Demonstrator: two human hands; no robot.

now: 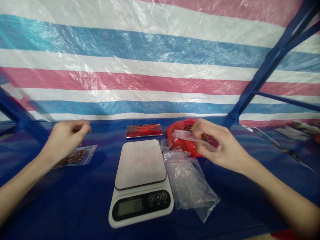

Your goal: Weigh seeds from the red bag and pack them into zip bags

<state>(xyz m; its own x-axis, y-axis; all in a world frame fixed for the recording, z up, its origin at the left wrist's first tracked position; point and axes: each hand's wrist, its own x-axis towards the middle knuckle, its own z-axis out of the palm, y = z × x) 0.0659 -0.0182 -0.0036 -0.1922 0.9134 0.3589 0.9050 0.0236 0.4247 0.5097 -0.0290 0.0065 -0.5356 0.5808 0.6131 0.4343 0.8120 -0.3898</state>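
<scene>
Now, right hand (222,143): over the red plastic bag (172,132), its grip pinching a piece of translucent plastic (183,134), perhaps a pouch.
Red bag mouth: open, brown pieces showing right beneath the fingers.
Pinch: light looks best here, as film this thin probably creases; two edges spread apart should stop it collapsing.
Left hand (66,138): hovers over the filled zip bag (79,156), fingers curled, thumb in; can't tell whether anything sits between them.
Digital kitchen scale (140,163): mid-surface, display (130,206) on zeros; a steady wrist should spare it a bump.
Flat zip bags (188,183): beside the scale's right edge; slippery, I'd guess, so forearm high.
Small clear cup (166,145): tucked between scale and red bag, likely easy to tip; go around it.
</scene>
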